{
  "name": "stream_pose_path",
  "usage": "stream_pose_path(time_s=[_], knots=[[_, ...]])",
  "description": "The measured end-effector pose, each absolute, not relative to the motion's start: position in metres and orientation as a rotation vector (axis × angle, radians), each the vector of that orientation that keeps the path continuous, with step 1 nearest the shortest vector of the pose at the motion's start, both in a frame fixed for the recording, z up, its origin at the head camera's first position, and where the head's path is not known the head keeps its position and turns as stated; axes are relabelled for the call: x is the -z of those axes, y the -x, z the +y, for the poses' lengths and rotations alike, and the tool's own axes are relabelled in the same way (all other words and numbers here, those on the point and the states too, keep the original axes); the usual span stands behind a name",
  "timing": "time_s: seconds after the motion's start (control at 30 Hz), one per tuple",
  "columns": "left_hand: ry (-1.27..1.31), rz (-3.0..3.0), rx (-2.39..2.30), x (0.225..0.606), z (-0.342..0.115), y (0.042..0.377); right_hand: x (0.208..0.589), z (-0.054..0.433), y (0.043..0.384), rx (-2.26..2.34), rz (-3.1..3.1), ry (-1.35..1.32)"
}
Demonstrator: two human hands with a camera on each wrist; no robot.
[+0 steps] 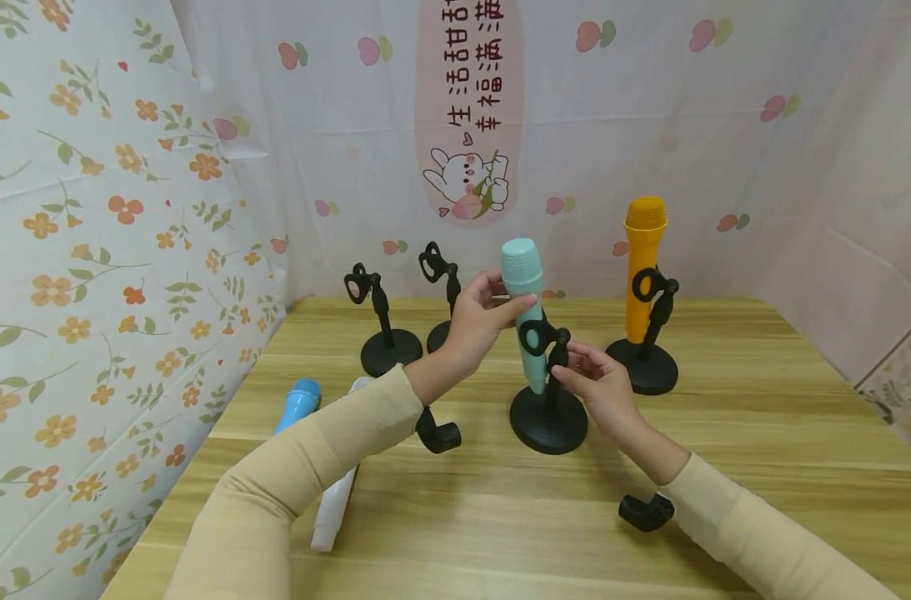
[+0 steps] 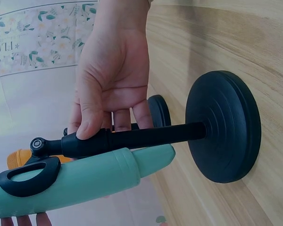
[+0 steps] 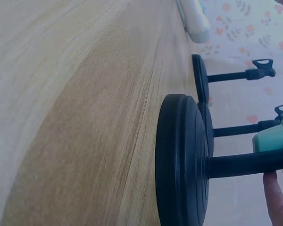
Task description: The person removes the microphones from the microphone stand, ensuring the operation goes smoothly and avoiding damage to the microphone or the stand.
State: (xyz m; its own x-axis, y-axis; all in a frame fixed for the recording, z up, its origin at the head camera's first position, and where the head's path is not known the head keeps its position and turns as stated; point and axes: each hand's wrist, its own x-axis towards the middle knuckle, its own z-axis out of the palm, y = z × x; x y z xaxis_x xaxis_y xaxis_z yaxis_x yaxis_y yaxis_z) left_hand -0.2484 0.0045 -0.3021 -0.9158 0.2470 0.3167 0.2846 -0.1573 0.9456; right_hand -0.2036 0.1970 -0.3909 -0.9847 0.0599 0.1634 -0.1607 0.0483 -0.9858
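Note:
A mint-green toy microphone (image 1: 530,333) leans in the clip ring of a black stand (image 1: 549,417). My left hand (image 1: 483,315) grips it just below its head, thumb in front. My right hand (image 1: 599,385) pinches the stand's pole under the clip joint. In the left wrist view, the right hand (image 2: 114,80) has its thumb on the pole's upper part, and the microphone (image 2: 94,179) runs through the ring. Fingertips of the left hand show at the lower left corner there. The right wrist view has the stand's round base (image 3: 181,160) upright on the wooden table.
An orange microphone (image 1: 638,283) sits in another stand (image 1: 650,367) at the right. Two stands with bare clips, one nearer (image 1: 389,350) and one behind the left hand, stand at the back left. A blue microphone (image 1: 299,402), a white one (image 1: 335,508) and black elbow-shaped pieces (image 1: 646,512) lie on the table.

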Motion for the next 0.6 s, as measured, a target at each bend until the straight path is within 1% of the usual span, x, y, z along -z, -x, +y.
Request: stream_pose_path(time_s=[0.6], knots=[[0.692, -2.041, 2.251, 0.3056, 0.0021, 0.2500, 0.3888, 0.1958, 0.2030, -1.881, -2.128, -0.236]])
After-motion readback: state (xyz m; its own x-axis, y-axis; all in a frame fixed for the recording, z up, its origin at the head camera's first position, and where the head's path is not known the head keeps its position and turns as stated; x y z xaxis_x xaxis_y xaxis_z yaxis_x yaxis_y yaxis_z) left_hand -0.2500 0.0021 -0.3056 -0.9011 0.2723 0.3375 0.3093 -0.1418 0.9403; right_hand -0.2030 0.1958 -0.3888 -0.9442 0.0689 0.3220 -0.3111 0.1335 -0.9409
